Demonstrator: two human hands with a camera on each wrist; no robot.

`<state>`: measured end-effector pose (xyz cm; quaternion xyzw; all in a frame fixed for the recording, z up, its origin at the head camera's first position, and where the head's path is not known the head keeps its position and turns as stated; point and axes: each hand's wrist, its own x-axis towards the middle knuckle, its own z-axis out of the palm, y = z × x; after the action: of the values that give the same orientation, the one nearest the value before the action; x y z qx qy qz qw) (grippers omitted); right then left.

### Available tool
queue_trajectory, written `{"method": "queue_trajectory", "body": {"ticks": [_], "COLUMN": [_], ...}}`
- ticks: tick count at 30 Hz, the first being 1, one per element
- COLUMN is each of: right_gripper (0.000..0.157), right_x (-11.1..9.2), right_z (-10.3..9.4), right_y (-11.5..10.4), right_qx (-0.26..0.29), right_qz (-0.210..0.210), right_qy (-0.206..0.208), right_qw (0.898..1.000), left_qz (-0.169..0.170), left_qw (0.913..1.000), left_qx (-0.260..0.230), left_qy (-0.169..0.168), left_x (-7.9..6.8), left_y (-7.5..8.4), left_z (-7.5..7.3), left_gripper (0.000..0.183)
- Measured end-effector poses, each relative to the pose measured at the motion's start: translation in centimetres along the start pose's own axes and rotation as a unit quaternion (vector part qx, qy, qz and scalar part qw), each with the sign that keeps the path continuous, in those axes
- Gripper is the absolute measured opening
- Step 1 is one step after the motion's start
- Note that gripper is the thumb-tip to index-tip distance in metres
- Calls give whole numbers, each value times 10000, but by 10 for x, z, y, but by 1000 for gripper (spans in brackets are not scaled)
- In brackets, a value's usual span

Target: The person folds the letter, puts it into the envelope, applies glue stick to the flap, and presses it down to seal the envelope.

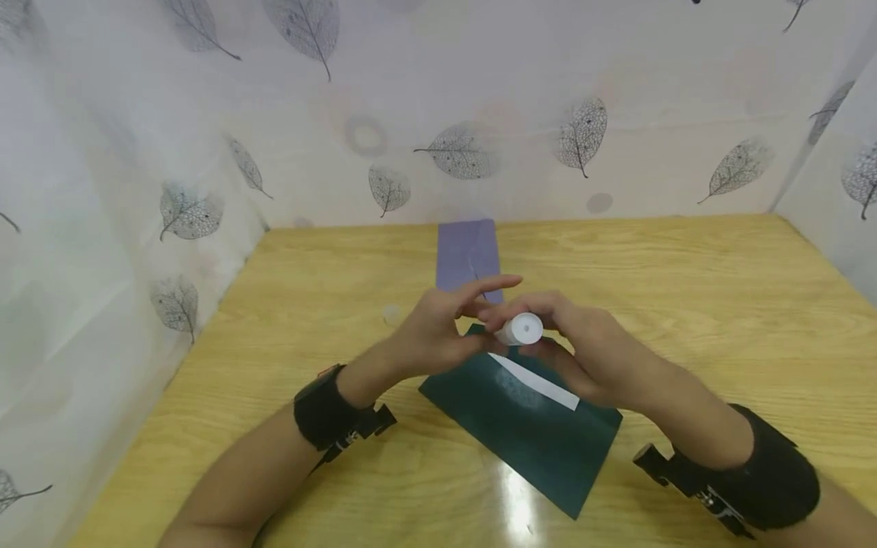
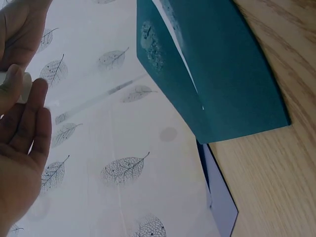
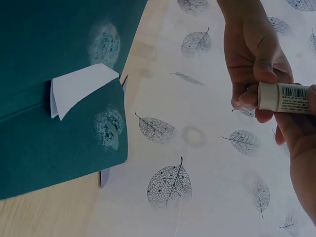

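A white glue stick (image 1: 526, 329) with a barcode label (image 3: 294, 93) is held between the two hands over the table. My left hand (image 1: 435, 331) pinches one end of it between thumb and fingers, its index finger stretched out. My right hand (image 1: 596, 354) grips the tube, thumb and fingers on either side, with the round white end facing up toward the head camera. Below the hands lies a dark green sheet (image 1: 541, 449) with a crease. Along it runs a white paper strip (image 1: 537, 383), which looks folded and raised in the right wrist view. Whitish smears (image 3: 109, 129) flank the strip.
Behind the green sheet, a purple sheet (image 1: 466, 247) lies near the back edge of the wood-grain table (image 1: 329, 281). A pale curtain with leaf prints (image 1: 459, 152) hangs behind and beside the table. Black camera straps (image 1: 325, 411) wrap both wrists.
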<state>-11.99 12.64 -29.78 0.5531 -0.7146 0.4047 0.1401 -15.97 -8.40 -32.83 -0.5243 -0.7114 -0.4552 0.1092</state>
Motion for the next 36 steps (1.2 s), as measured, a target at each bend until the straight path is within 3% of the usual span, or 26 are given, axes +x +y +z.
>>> {"method": "queue_trajectory", "body": {"ticks": [8,13,15,17,21,24,27,31,36], "right_gripper": [36,39,39,38,33,30,30,31,34], "right_x": [0,2,2,2,2,2,2,2,4], "right_z": [6,9,9,8,4,2,1,1,2], "right_y": [4,3,2,2,2,1,1,1,-1], "right_qx": [-1015,-979,-890,-860,-387,287,743,712,2], "right_qz": [-589,-576,-549,-533,-561,-551,-543,-558,-686], "right_qy": [991,1419,1428,1291,752,393,239,386,847], "right_qw": [9881,9833,9842,9865,9948,9973,9955,9952,9940], "left_qz": [186,157,73,-49,-373,-498,-472,-499,-497], "left_qw": [9965,9874,9855,9891,9987,9953,9906,9927,9975], "left_qx": [358,988,1235,1201,322,-488,-900,-890,-462], "left_qy": [738,1226,1157,846,-98,-669,-919,-639,205], "left_x": [0,0,-1,-1,-1,-1,1,2,2], "left_y": [3,12,15,17,15,13,13,13,13], "left_z": [9,18,20,19,8,-1,-5,-4,3], "left_gripper": [59,52,53,57,66,69,71,74,68]}}
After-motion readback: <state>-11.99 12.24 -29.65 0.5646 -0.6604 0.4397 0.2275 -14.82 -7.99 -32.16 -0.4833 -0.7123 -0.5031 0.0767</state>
